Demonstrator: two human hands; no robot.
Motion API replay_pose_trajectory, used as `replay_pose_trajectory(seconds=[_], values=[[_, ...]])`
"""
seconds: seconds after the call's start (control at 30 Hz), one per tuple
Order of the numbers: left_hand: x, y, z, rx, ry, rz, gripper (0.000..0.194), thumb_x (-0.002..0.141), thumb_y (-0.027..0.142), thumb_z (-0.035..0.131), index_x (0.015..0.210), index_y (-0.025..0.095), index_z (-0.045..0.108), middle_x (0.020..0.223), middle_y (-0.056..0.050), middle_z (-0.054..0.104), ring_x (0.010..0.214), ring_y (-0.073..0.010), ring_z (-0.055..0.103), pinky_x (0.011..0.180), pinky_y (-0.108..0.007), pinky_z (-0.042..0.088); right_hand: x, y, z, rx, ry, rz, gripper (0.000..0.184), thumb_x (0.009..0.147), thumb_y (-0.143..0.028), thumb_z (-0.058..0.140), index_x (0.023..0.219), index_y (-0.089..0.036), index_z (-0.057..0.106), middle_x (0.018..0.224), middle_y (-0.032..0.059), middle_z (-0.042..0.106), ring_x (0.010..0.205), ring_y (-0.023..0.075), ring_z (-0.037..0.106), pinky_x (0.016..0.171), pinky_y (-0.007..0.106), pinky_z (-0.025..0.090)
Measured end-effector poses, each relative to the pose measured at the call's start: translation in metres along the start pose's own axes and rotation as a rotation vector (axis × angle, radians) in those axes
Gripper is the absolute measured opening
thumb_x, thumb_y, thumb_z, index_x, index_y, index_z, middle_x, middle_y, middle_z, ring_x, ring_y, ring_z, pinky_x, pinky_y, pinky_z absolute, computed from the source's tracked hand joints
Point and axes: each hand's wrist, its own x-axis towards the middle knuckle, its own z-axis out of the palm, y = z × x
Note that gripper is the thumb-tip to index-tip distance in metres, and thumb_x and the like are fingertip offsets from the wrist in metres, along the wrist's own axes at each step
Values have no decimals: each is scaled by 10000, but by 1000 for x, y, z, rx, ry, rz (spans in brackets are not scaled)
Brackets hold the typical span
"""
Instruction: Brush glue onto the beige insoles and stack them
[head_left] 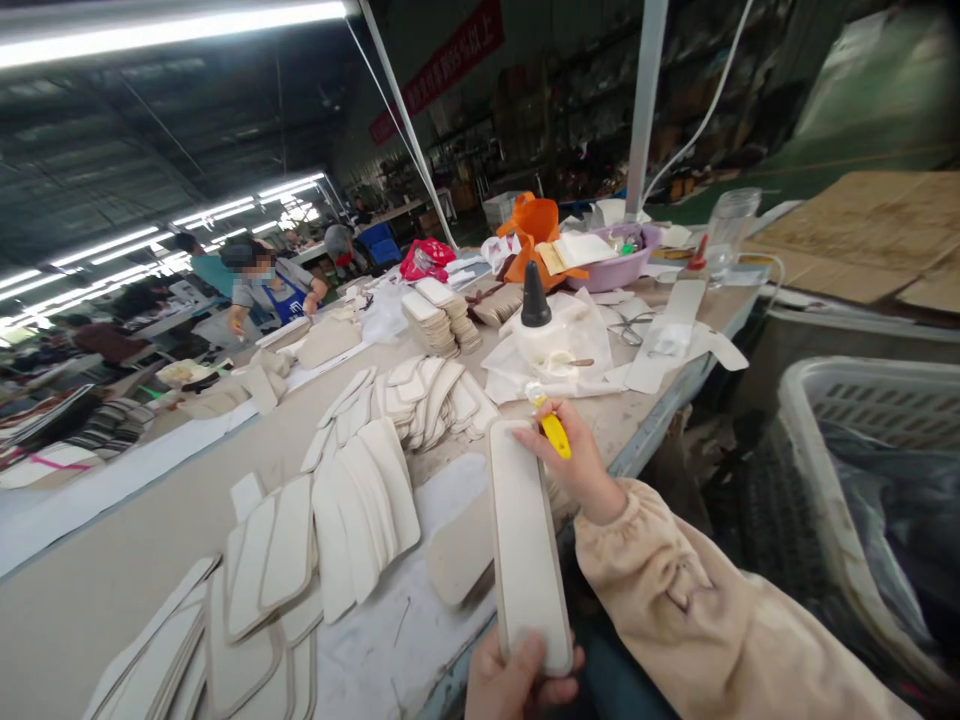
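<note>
My left hand [519, 675] grips the near end of a long cream panel [531, 540] with rounded corners and a grey-beige border. The thumb lies on its face and the fingers go underneath. My right hand [574, 455] is closed around a small yellow-handled tool [555, 432] whose pale head points away from me; its exact kind is unclear. Fingers of that hand also rest on the panel's far end. Just beyond stands a white bottle with a black cone cap [535, 300] on plastic sheeting. Left of the panel, a similar loose piece [461, 550] lies on the table.
Fanned cream pieces [364, 510] and overlapping panels [259, 580] cover the table's left side, with neat stacks [435, 315] farther back. A purple basin [626, 262], scissors [630, 328] and a clear jar [731, 235] sit behind. A white crate [802, 440] stands right. Co-workers are at far left.
</note>
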Motion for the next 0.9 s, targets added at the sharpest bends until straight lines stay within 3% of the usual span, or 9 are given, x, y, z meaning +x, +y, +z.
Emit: replay_pose_trajectory(seconds=[0.17, 0.4, 0.57, 0.73, 0.9], values=[[-14, 9, 3, 72, 54, 80, 474, 669, 446, 780, 929, 60, 689, 797, -135, 735, 707, -221, 713, 508, -204, 548, 0, 9, -6, -140, 0, -25, 327, 758, -340, 707, 886, -243, 422, 738, -57, 439, 609, 115, 419, 594, 260, 363], [-17, 22, -21, 113, 201, 127, 390, 721, 377, 751, 955, 74, 675, 811, -107, 731, 678, -180, 702, 470, -170, 521, -10, 15, -15, -552, -73, -18, 299, 766, -374, 676, 893, -228, 449, 755, -21, 520, 642, 160, 501, 636, 297, 390], [-14, 27, -30, 129, 251, 136, 371, 759, 372, 716, 974, 74, 664, 813, -105, 731, 684, -181, 706, 460, -170, 506, -17, 18, -16, -855, -172, -31, 215, 801, -296, 626, 966, -216, 514, 835, 60, 622, 788, 262, 586, 735, 384, 445], [-8, 27, -31, 83, 271, 85, 366, 786, 365, 688, 1009, 82, 626, 843, -106, 735, 669, -192, 715, 444, -191, 511, -36, 15, 9, -917, -325, -274, 126, 870, -259, 570, 983, -205, 575, 1011, 120, 666, 1234, 322, 457, 1019, 493, 354], [4, 25, -39, 91, 340, 14, 328, 802, 307, 674, 1010, 70, 585, 769, -114, 739, 609, -204, 718, 392, -186, 492, -60, 19, 43, -893, -598, -382, 315, 818, -469, 654, 1011, -229, 591, 1085, 88, 672, 1361, 309, 336, 1101, 565, 212]])
